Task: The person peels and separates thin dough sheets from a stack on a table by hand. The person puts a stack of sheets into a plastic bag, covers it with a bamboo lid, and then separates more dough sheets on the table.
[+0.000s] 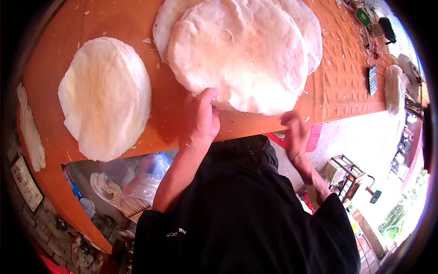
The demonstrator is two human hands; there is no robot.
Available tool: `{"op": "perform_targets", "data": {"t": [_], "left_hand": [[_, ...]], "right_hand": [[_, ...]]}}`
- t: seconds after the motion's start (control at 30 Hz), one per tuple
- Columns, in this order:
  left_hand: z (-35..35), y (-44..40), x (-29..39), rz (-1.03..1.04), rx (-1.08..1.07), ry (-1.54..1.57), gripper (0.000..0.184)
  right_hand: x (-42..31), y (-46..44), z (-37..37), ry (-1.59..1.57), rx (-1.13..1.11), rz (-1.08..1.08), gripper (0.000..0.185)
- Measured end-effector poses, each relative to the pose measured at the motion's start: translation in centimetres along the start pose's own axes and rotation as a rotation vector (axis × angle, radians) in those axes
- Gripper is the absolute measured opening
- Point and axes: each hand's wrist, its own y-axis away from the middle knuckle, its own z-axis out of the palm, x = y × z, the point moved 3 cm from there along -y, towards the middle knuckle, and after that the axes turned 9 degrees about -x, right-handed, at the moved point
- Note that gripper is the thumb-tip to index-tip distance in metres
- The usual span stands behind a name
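A broad stack of thin, pale round sheets (242, 50), like flatbread, lies on the orange-brown table, its near edge uneven. My left hand (207, 116) is at the stack's near-left edge, thumb against the top sheet and the other fingers mostly hidden; it looks closed on the sheet's edge. Close to the near-right edge is my right hand (295, 130), fingers curled in and slightly blurred; whether anything is between them I cannot make out. To the left, a second stack of similar round sheets (106, 98) sits apart from both hands.
The table (159, 123) is strewn with small pale flakes. A calculator (372, 80) and a plastic-wrapped bundle (395, 89) lie at its right end. A folded pale sheet (31, 128) lies along the left edge. Clear plastic bags (148, 180) and a red plastic stool (314, 137) are below table height.
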Motion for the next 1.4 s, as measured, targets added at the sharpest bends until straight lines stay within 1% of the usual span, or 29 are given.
{"op": "perform_targets", "data": {"t": [0.03, 0.07, 0.1, 0.13, 0.17, 0.23, 0.27, 0.33, 0.4, 0.43, 0.47, 0.5, 0.57, 0.6, 0.67, 0.7, 0.73, 0.77, 0.83, 0.87, 0.93, 1.0, 1.07, 1.17, 1.23, 1.27, 1.3, 1.33, 1.4], "left_hand": [[0.4, 0.4, 0.5, -0.039, -0.046, 0.039, 0.028], [0.6, 0.9, 1.0, -0.047, 0.001, 0.06, 0.015], [0.6, 1.5, 1.4, -0.047, -0.001, 0.055, 0.015], [0.5, 2.3, 1.7, -0.081, -0.061, 0.156, 0.015], [0.5, 3.1, 2.1, -0.116, -0.119, 0.254, 0.016], [-0.9, 3.3, 1.9, -0.13, -0.069, 0.201, 0.014], [-3.3, 2.4, 0.6, -0.185, -0.133, 0.208, 0.014], [-6.1, 2.0, -0.7, -0.267, -0.258, 0.192, 0.015], [-5.3, 2.1, 0.2, -0.234, -0.227, 0.223, 0.014], [-5.1, 3.0, 0.7, -0.202, -0.174, 0.26, 0.013], [-5.2, 2.9, 0.8, -0.175, -0.201, 0.305, 0.015], [-5.9, 2.3, 0.6, -0.161, -0.207, 0.306, 0.015], [-7.4, 1.9, -0.3, -0.227, -0.37, 0.093, 0.017], [-7.6, 2.1, -0.6, -0.24, -0.238, 0.025, 0.02], [-8.6, 2.0, -1.0, -0.244, -0.183, 0.076, 0.021], [-9.2, 2.1, -1.3, -0.254, -0.142, 0.122, 0.021], [-9.6, 2.0, -1.5, -0.243, -0.241, 0.154, 0.025], [-9.4, 1.8, -1.2, -0.218, -0.237, 0.162, 0.025], [-8.1, 2.4, -0.9, -0.22, -0.203, 0.341, 0.029], [-7.2, 2.2, -0.3, -0.199, -0.272, 0.477, 0.038], [-7.6, 0.9, -0.3, -0.16, -0.438, 0.557, 0.039], [-5.4, 1.3, 1.7, -0.082, -0.406, 0.548, 0.042], [-4.1, 1.8, 4.3, -0.116, -0.348, 0.325, 0.038], [-5.0, 2.0, 8.7, -0.042, -0.405, 0.286, 0.032], [-5.7, 4.5, 13.6, 0.278, -0.273, 0.147, 0.027], [-6.8, 5.5, 15.7, 0.563, -0.392, 0.069, 0.027], [-8.8, 5.8, 17.7, 0.454, -0.197, 0.046, 0.029], [-9.4, 7.7, 20.3, 0.658, -0.115, -0.12, 0.029], [-11.7, 9.5, 24.7, 0.603, 0.086, -0.036, 0.025]], "right_hand": [[3.0, 0.7, -1.1, -0.326, 0.114, 0.33, 0.061], [4.3, 0.2, -1.6, -0.672, 0.107, 0.553, 0.07], [5.2, -0.3, -1.5, -1.021, 0.094, 0.772, 0.081], [4.2, -0.9, -1.1, -1.106, 0.138, 0.799, 0.087], [3.6, -1.5, -0.7, -1.116, 0.137, 0.797, 0.087], [2.7, -2.9, -0.6, -1.316, 0.212, 0.512, 0.09], [4.2, -3.4, -1.0, -1.347, 0.102, 0.445, 0.094], [3.2, -4.2, -0.4, -1.201, -0.178, 0.233, 0.076], [0.4, -4.5, -0.7, -0.786, 0.113, 0.314, 0.062], [0.5, -4.5, -0.5, -0.933, 0.158, 0.352, 0.055], [0.9, -4.7, -0.7, -1.046, 0.118, 0.374, 0.056], [1.7, -5.3, -1.1, -1.068, 0.067, 0.371, 0.056], [3.4, -6.4, -1.1, -1.012, 0.124, 0.467, 0.054], [3.6, -6.9, -1.2, -1.009, 0.11, 0.463, 0.054], [4.1, -7.1, -1.5, -0.685, 0.044, 0.48, 0.05], [3.1, -7.6, -1.9, -0.706, 0.041, 0.406, 0.044], [0.5, -8.0, -1.9, -0.636, 0.1, 0.347, 0.042], [-2.7, -8.1, -1.9, -0.569, 0.151, 0.285, 0.041], [-7.6, -8.2, -2.5, -0.366, 0.199, 0.191, 0.042], [-9.6, -8.0, -3.5, -0.295, 0.206, 0.153, 0.043], [-13.7, -9.2, -3.7, -0.239, 0.181, 0.087, 0.044], [-18.8, -10.6, -3.3, -0.219, 0.137, -0.023, 0.045], [-22.6, -11.3, -2.7, -0.191, 0.111, -0.128, 0.047], [-25.8, -12.5, -1.0, -0.157, 0.058, -0.254, 0.044], [-26.5, -14.1, 1.2, -0.142, -0.015, -0.308, 0.04], [-26.8, -14.9, 2.7, -0.137, -0.058, -0.332, 0.038], [-26.9, -15.9, 4.3, -0.135, -0.105, -0.35, 0.037], [-26.9, -16.9, 6.1, -0.132, -0.159, -0.37, 0.035], [-26.3, -19.0, 10.2, -0.134, -0.271, -0.4, 0.032]]}}
